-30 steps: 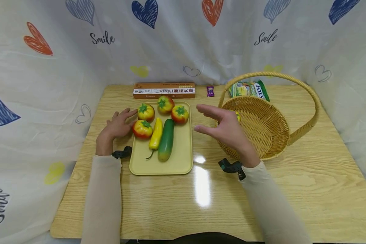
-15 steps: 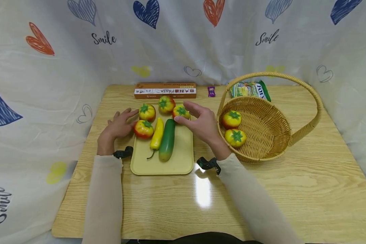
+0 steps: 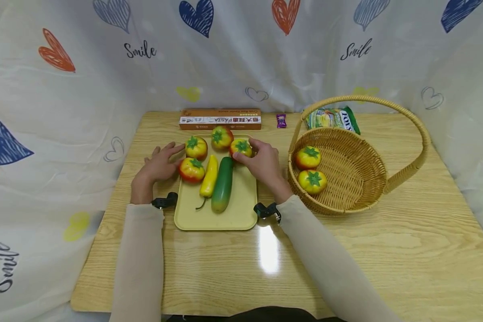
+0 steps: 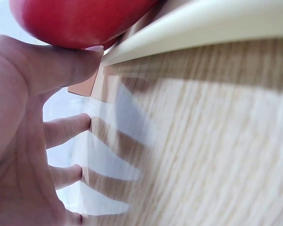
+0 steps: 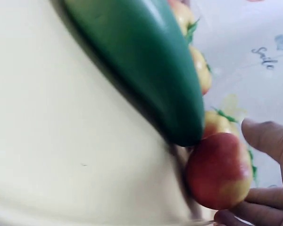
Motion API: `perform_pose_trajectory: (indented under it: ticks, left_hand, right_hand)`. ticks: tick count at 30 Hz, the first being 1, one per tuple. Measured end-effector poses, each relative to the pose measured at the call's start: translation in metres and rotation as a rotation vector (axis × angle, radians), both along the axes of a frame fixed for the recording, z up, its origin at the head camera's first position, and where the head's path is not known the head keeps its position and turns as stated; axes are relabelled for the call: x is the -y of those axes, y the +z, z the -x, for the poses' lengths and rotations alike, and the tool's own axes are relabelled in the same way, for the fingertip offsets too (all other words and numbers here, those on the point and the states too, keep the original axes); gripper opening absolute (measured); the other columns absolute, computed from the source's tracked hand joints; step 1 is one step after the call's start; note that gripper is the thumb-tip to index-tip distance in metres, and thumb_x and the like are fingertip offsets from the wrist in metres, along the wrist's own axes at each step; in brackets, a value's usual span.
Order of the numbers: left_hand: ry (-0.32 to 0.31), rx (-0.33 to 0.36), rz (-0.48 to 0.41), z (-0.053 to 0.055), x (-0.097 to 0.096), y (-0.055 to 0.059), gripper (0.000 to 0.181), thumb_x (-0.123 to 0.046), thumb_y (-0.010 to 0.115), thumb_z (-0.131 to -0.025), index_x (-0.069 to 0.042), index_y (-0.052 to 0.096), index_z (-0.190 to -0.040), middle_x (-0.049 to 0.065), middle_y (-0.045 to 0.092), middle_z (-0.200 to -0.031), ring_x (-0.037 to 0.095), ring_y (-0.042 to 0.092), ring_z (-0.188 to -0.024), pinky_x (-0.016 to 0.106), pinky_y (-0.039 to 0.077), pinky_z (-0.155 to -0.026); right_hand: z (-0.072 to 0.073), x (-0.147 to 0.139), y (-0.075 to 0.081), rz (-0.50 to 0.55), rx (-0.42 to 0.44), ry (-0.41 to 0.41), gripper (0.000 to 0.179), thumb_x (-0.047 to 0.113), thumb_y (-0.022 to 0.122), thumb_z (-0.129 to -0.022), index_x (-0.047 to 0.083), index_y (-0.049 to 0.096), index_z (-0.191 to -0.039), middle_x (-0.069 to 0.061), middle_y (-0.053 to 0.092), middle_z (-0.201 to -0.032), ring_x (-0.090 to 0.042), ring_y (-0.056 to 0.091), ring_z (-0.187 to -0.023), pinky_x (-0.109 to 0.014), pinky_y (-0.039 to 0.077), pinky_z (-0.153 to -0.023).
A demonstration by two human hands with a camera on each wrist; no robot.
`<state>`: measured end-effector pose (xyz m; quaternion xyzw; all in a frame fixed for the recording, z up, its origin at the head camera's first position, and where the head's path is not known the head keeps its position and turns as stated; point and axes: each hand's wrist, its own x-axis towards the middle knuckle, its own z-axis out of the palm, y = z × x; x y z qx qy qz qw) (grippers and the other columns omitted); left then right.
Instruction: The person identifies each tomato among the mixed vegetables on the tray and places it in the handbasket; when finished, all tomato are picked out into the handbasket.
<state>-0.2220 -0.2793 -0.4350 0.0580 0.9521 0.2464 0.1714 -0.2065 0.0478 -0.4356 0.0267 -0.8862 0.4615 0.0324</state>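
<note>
Fingers (image 5: 269, 197) and thumb of the right hand (image 3: 265, 166) stand apart around 1 tomato (image 5: 219, 172) on the tray (image 3: 241, 210); contact is hard to judge. The left hand (image 3: 157, 167), fingers spread, lies beside the tray's left edge. 2 more tomatoes (image 3: 312, 182) sit in the wicker basket (image 3: 354, 176), farther right.

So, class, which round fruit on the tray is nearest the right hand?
The rightmost fruit on the tray: the right hand frames it; the other three lie farther left.
</note>
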Motion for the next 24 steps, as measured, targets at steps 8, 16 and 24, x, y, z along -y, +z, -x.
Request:
perform_pose_trajectory:
  ticks: [8,16,24]
  left_hand:
    - [0.001,0.003,0.013,0.0,-0.002,0.002,0.059,-0.04,0.048,-0.105,-0.025,0.031,-0.159,0.018,0.01,-0.169,0.059,-0.006,-0.148,0.084,-0.007,-0.104]
    - [-0.004,-0.003,0.013,0.0,-0.002,0.002,0.059,-0.038,0.049,-0.105,-0.025,0.03,-0.16,0.018,0.01,-0.168,0.059,-0.006,-0.148,0.084,-0.007,-0.104]
    - [-0.008,0.001,0.009,-0.001,-0.003,0.004,0.06,-0.039,0.048,-0.105,-0.025,0.029,-0.16,0.017,0.009,-0.169,0.058,-0.006,-0.149,0.084,-0.007,-0.105]
  right_hand:
    - [0.003,0.003,-0.007,-0.055,-0.03,-0.007,0.061,0.042,0.08,-0.085,0.011,0.065,-0.135,-0.01,0.07,-0.126,-0.026,0.064,-0.113,-0.04,0.051,-0.098]
    - [-0.011,-0.006,0.004,0.147,-0.033,0.06,0.059,0.033,0.081,-0.086,0.011,0.062,-0.137,-0.013,0.066,-0.133,-0.023,0.069,-0.113,-0.031,0.058,-0.09]
    - [-0.049,-0.038,0.043,0.269,-0.047,0.207,0.054,0.03,0.081,-0.087,0.02,0.063,-0.137,-0.003,0.065,-0.134,-0.018,0.067,-0.117,-0.033,0.055,-0.097]
